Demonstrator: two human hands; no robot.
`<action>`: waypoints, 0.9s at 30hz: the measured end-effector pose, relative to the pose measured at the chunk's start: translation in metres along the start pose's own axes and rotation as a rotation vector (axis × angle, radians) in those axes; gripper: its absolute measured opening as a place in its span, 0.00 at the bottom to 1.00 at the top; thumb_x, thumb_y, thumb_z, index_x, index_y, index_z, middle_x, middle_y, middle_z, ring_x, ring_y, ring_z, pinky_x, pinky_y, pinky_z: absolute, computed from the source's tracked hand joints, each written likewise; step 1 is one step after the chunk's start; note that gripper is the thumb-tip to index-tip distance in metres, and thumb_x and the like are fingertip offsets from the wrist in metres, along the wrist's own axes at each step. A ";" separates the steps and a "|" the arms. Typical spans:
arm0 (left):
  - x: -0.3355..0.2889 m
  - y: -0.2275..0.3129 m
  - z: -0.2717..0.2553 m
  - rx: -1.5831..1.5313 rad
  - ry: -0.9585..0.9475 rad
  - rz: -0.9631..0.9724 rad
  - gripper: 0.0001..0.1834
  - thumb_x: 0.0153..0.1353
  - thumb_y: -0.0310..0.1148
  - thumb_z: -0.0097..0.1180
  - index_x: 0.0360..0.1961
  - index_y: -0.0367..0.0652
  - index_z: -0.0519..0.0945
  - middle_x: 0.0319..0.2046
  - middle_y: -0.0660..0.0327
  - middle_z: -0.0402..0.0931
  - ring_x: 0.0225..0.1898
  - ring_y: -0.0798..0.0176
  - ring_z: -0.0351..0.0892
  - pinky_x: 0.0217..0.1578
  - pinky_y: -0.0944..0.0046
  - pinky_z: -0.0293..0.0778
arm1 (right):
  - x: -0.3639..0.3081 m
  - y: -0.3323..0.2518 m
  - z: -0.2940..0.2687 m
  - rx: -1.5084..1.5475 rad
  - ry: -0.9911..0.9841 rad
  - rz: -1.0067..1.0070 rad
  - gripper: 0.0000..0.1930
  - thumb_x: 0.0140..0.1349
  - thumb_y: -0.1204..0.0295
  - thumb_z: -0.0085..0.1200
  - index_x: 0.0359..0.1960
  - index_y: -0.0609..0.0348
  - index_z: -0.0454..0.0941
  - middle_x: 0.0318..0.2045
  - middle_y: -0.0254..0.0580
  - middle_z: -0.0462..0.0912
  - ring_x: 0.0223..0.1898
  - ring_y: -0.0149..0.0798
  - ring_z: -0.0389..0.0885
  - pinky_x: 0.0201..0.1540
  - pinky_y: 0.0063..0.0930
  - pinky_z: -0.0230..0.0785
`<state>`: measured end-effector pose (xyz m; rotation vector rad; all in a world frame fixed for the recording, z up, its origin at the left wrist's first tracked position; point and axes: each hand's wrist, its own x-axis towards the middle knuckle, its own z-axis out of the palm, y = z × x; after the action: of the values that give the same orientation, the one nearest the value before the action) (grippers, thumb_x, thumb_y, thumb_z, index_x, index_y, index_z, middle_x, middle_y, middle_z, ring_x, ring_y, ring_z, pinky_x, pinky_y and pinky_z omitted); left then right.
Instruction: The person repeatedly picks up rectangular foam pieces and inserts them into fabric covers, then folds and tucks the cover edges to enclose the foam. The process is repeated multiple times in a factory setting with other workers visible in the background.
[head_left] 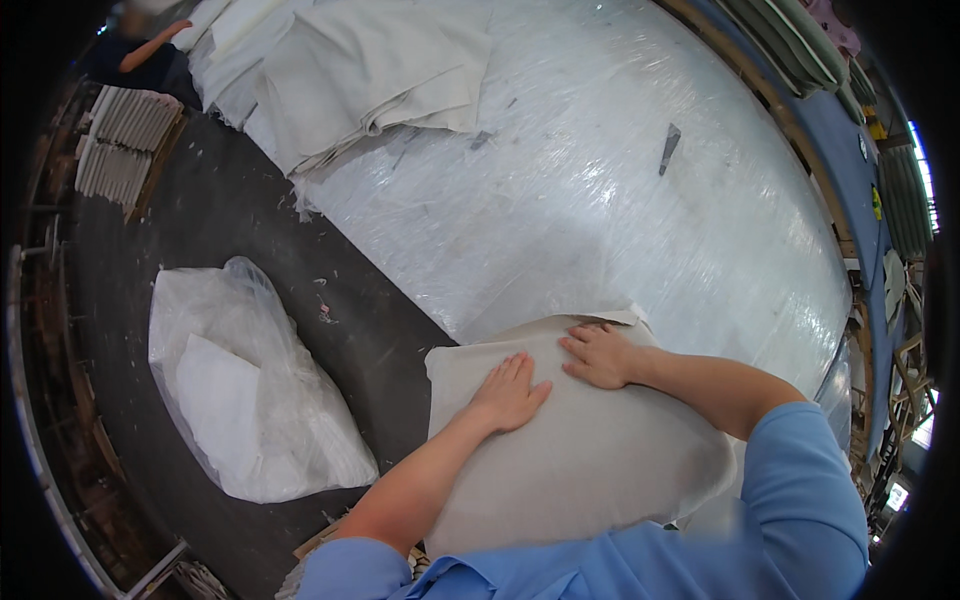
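Observation:
A light grey-beige piece of cloth (560,460) lies over the near end of the table, right in front of my body. Flat on its upper left part rests my left hand (510,393), fingers stretched forward and thumb apart. My right hand (602,355) presses near the cloth's far edge, palm down, its fingers pointing left. That far edge is slightly raised and folded at the right. Neither hand grips anything.
Shiny plastic film covers the large table (620,230). A pile of pale cloth (370,70) lies at its far left. On the dark floor (360,330) sits a clear plastic bag (260,400) with white material. Stacked folded pieces (125,145) and another person (140,65) are at the far left.

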<state>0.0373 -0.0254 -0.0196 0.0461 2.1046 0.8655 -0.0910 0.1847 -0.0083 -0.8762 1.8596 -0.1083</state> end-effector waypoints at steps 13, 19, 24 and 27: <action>0.020 0.002 -0.009 -0.128 0.133 -0.154 0.35 0.73 0.46 0.49 0.75 0.36 0.63 0.73 0.43 0.62 0.75 0.44 0.61 0.73 0.43 0.56 | 0.057 0.006 -0.009 -0.037 0.516 0.235 0.12 0.64 0.72 0.56 0.48 0.61 0.81 0.46 0.58 0.85 0.48 0.59 0.86 0.51 0.49 0.77; 0.025 -0.002 0.010 0.089 0.745 -0.147 0.36 0.64 0.46 0.63 0.68 0.37 0.72 0.73 0.44 0.62 0.71 0.37 0.63 0.69 0.36 0.57 | 0.074 -0.031 -0.028 0.865 0.580 0.626 0.10 0.67 0.77 0.48 0.47 0.63 0.78 0.34 0.60 0.87 0.37 0.55 0.90 0.40 0.44 0.82; 0.054 -0.012 0.007 0.236 0.755 -0.175 0.25 0.63 0.46 0.65 0.56 0.41 0.82 0.67 0.48 0.68 0.69 0.39 0.65 0.63 0.37 0.61 | 0.088 -0.042 -0.008 1.302 0.901 0.690 0.08 0.71 0.74 0.45 0.46 0.63 0.73 0.31 0.63 0.85 0.29 0.57 0.88 0.36 0.46 0.80; 0.068 -0.012 -0.003 0.163 0.700 -0.075 0.16 0.68 0.46 0.61 0.47 0.46 0.82 0.52 0.52 0.80 0.61 0.43 0.74 0.60 0.38 0.64 | 0.104 -0.030 0.007 1.039 1.033 0.725 0.09 0.74 0.71 0.43 0.47 0.63 0.73 0.35 0.64 0.85 0.37 0.62 0.87 0.41 0.53 0.77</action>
<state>-0.0063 -0.0141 -0.0724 -0.2885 2.8027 0.7228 -0.0913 0.1015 -0.0779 0.7371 2.4425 -1.1054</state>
